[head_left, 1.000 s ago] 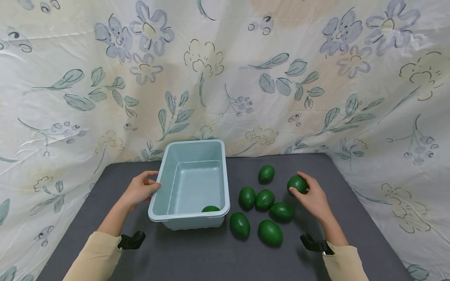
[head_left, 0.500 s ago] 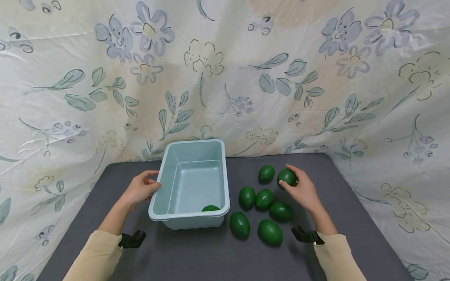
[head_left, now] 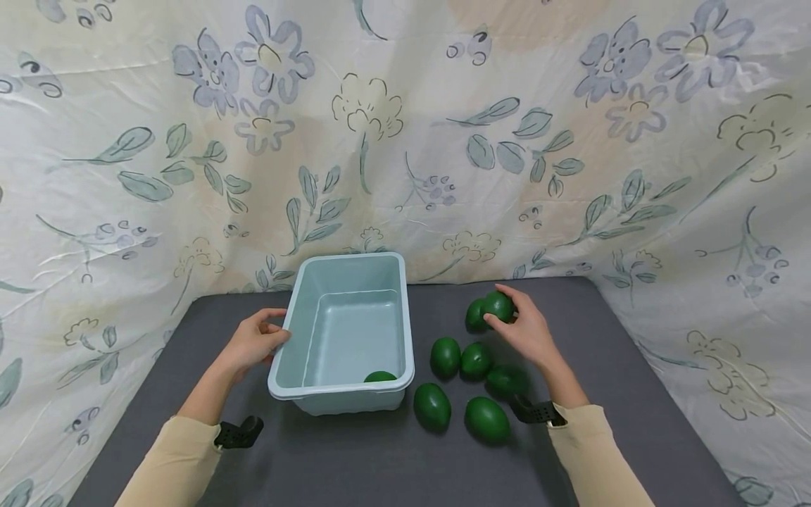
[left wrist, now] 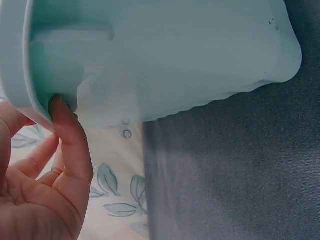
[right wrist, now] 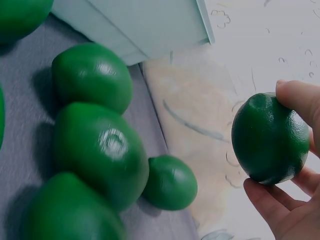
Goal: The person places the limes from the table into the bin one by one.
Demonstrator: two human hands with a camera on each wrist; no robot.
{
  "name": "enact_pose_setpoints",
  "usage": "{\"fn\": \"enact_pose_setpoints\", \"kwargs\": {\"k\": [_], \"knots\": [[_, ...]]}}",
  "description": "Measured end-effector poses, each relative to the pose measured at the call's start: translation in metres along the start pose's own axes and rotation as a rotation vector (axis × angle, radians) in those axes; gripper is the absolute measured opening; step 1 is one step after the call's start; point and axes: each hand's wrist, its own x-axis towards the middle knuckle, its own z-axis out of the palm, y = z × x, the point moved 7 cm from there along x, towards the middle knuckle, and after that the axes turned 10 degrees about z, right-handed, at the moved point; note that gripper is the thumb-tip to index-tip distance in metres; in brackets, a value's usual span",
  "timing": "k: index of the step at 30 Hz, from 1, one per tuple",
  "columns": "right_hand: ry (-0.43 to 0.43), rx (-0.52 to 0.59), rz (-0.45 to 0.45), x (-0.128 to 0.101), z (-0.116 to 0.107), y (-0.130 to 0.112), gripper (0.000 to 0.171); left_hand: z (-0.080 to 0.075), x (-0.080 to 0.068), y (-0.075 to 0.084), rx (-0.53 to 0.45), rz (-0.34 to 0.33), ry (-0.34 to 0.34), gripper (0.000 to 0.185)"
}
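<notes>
My right hand holds a glossy dark green lime between thumb and fingertips, raised over the right side of the table. In the head view this lime overlaps another lime lying at the back. At the left, my left hand grips the rim of a pale blue-green plastic tub, thumb and fingers pinching its left edge, as the left wrist view shows close up. One lime lies inside the tub near the front wall, mostly hidden by the rim.
Several more limes lie loose between tub and right arm, among them one at the front and one beside the tub's corner. A dark grey cloth covers the table. Floral fabric hangs behind and at both sides.
My right hand has carried its lime leftward and slightly away from me, from the right of the group toward the back lime. Left hand and tub have stayed put.
</notes>
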Motion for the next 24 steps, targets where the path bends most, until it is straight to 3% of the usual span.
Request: {"fn": "enact_pose_setpoints", "kwargs": {"k": [24], "knots": [[-0.062,0.046,-0.059,0.016,0.020,-0.053,0.063,0.000,-0.001,0.000,-0.011,-0.003,-0.001,0.056]]}}
